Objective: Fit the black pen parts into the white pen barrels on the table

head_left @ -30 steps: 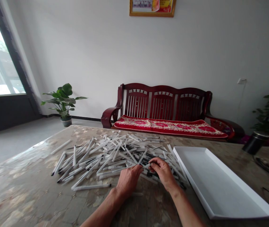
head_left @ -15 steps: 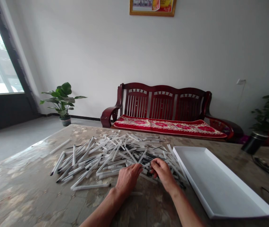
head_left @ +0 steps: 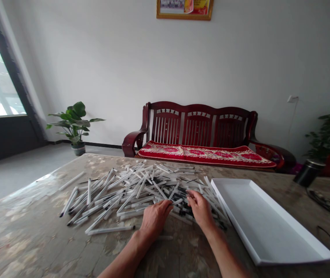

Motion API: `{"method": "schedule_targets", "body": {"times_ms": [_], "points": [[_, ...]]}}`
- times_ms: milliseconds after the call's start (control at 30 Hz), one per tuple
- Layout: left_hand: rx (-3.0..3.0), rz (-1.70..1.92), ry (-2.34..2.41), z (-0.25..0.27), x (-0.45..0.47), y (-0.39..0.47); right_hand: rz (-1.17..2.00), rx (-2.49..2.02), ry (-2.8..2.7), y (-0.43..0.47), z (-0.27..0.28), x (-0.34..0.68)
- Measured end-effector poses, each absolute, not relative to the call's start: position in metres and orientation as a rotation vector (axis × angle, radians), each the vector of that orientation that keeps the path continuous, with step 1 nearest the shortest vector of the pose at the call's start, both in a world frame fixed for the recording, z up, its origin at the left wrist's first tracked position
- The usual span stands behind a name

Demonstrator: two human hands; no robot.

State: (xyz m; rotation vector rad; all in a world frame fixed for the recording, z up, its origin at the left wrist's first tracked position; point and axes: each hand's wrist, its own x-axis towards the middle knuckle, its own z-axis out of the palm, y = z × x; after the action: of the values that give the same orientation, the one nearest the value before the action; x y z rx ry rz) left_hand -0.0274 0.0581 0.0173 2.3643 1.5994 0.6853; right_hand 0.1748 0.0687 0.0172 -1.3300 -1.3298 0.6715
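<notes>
A loose pile of white pen barrels (head_left: 130,197), some with dark ends, spreads over the table in front of me. My left hand (head_left: 156,217) is closed at the pile's near edge, pinching a white pen barrel (head_left: 177,201) that points right. Just right of that barrel's free end is my right hand (head_left: 199,210), its thumb and fingers pressed together. What those fingers hold, if anything, is too small to make out. Black slender pen parts (head_left: 167,189) lie among the barrels behind both hands.
A shallow white tray (head_left: 256,255) stands on the patterned table (head_left: 51,247) to the right. Past it are a black cylinder (head_left: 309,172) and a dark cable (head_left: 321,202). A red wooden bench (head_left: 198,131) and a potted plant (head_left: 76,123) stand behind the table.
My right hand has drawn a little away from the barrel in my left hand, leaving a wider gap. My left hand keeps its hold. The view has shifted slightly.
</notes>
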Motion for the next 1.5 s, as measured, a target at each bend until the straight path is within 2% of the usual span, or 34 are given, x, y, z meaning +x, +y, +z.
{"method": "schedule_targets", "body": {"times_ms": [67,267,467,667,833,1100,1333,1500], "points": [[2.409,0.706,1.594,0.016,-0.027,0.058,0.627,-1.342,-1.353,0.063,0.023,0.171],[2.562,0.695,1.523,0.020,-0.026,0.057,0.810,-1.368,-1.545,0.051,0.030,0.160],[2.647,0.764,1.596,0.024,-0.027,0.056,0.675,-1.504,-1.474,0.060,0.021,0.166],[2.488,0.676,1.634,0.031,-0.023,0.054,0.545,-1.415,-1.465,0.064,0.023,0.176],[2.246,0.589,1.765,0.031,-0.031,0.059,0.642,-1.315,-1.316,0.067,0.025,0.189],[2.527,1.050,1.712,0.017,-0.038,0.071,0.878,-1.295,-1.198,0.066,0.018,0.171],[2.635,0.929,1.552,0.019,-0.039,0.070,1.130,-1.134,-1.015,0.057,0.027,0.163],[2.613,0.998,1.539,0.018,-0.041,0.068,1.074,-1.150,-0.910,0.062,0.022,0.171]]}}
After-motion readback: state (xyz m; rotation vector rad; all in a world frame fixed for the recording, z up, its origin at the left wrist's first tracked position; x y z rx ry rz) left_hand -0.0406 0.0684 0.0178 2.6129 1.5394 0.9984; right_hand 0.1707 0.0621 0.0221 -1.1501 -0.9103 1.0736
